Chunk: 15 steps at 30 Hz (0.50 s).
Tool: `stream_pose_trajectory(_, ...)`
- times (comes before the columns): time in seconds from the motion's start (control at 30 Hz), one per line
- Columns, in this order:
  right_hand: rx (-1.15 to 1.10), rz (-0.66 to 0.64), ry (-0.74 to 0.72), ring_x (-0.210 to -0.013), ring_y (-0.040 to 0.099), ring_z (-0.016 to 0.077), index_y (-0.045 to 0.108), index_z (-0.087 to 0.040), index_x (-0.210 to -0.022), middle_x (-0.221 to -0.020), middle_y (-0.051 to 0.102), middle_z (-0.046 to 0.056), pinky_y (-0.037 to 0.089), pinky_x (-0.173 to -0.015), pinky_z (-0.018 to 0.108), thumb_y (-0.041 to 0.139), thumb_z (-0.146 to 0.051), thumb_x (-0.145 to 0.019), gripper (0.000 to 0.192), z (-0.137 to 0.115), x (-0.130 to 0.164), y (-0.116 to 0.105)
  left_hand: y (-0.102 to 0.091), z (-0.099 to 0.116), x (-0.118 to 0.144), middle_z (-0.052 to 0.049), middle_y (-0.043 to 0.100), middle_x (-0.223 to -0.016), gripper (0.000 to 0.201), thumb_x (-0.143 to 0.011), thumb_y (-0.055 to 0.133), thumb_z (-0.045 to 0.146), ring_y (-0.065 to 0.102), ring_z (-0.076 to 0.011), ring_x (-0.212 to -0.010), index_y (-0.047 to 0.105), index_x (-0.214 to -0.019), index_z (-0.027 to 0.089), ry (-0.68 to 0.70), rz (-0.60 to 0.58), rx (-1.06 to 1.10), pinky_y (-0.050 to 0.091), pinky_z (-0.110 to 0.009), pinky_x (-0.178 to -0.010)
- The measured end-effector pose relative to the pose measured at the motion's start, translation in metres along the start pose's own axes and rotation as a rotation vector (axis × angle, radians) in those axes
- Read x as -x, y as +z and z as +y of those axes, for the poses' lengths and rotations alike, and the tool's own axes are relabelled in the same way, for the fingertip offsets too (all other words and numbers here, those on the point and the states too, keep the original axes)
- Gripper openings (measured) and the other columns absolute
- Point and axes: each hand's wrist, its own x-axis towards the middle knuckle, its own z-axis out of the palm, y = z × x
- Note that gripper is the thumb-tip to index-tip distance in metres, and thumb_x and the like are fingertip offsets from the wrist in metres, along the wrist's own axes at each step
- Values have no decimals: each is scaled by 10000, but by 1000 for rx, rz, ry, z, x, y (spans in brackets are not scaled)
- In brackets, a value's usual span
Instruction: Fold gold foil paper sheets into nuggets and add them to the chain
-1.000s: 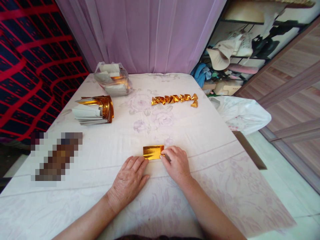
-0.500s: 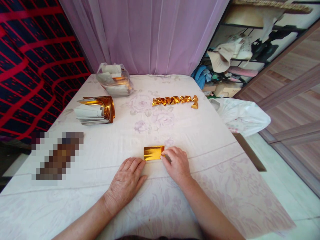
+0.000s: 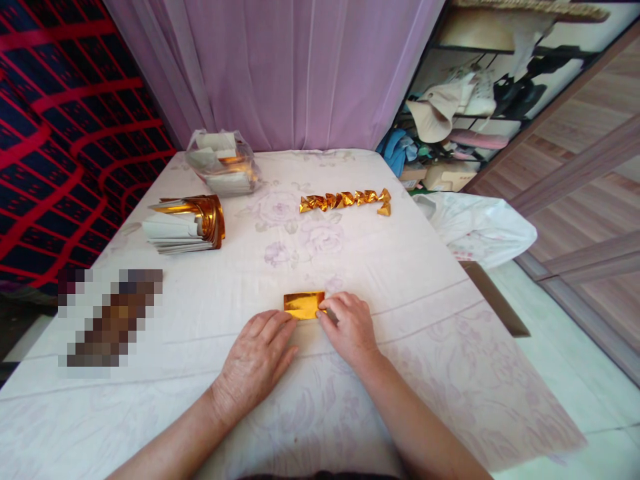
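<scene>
A small rectangle of shiny gold foil paper (image 3: 303, 305) lies on the flowered tablecloth in front of me. My right hand (image 3: 350, 327) pinches its right edge between thumb and fingers. My left hand (image 3: 260, 353) rests flat with its fingers stretched out, fingertips on the paper's lower left corner. Farther back lies a row of folded gold foil pieces (image 3: 345, 199), which bends toward me at its right end. To the left stands a stack of gold and pale paper sheets (image 3: 185, 225), bent over in a curve.
A clear plastic bag of more paper (image 3: 223, 163) sits at the table's back left. A blurred-out patch (image 3: 113, 320) covers something at the left. Beyond the table's right edge are a white plastic bag (image 3: 490, 227) and a shelf with a cap (image 3: 435, 110) and shoes.
The left fingertips have moved slightly right, onto the paper's lower left corner. The right hand keeps its pinch. The whole view has shifted a little.
</scene>
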Motion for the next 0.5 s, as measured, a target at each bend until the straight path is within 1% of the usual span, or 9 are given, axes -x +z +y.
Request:
stream_pose_trajectory(0.07, -1, -6, 5, -873, 578, 190, 677, -238, -848, -867, 658, 4, 326, -745, 317, 676, -213, -838, 26, 0, 0, 0, 5, 4, -4, -101, 622, -1308, 373, -968, 471, 365, 529, -289, -1235, 613, -1245, 159, 25, -31, -13, 412, -464, -1053)
stream_pose_trajectory(0.1, -2, -6, 7, -873, 577, 189, 678, -239, -851, -868, 657, 5, 327, -746, 317, 669, -214, -844, 27, 1, 0, 0, 7, 5, -5, -94, 614, -1334, 398, -964, 478, 395, 512, -292, -1267, 608, -1263, 169, 22, -47, -22, 391, -474, -1072)
stream_pose_trajectory(0.2, -5, 14, -15, -861, 571, 182, 684, -237, -852, -861, 658, 9, 330, -751, 320, 642, -211, -866, 51, 0, 1, -2, 14, 4, -4, -79, 629, -1330, 438, -963, 471, 441, 516, -289, -1280, 600, -1296, 188, 0, -94, -21, 353, -494, -1100)
stream_pose_trajectory(0.3, 10, 35, -97, -868, 563, 179, 688, -239, -852, -883, 664, 15, 331, -775, 331, 616, -214, -893, 87, -5, 2, -2, 16, 2, -3, -73, 621, -1344, 436, -970, 456, 437, 515, -288, -1288, 600, -1306, 199, -10, -108, -9, 340, -501, -1111)
stream_pose_trajectory(0.4, 33, -4, -166, -863, 551, 177, 686, -241, -843, -877, 656, 15, 333, -782, 335, 617, -238, -903, 92, -12, 1, 0, 16, 2, -4, -72, 625, -1340, 433, -967, 464, 428, 512, -287, -1294, 595, -1314, 204, -17, -106, -2, 341, -500, -1112)
stream_pose_trajectory(0.5, 24, -52, -143, -841, 553, 176, 676, -230, -817, -824, 643, 8, 339, -768, 327, 641, -247, -891, 84, -16, -1, 3, 16, 3, -3, -65, 624, -1343, 434, -972, 454, 430, 509, -288, -1296, 594, -1314, 203, -25, -108, -5, 335, -504, -1113)
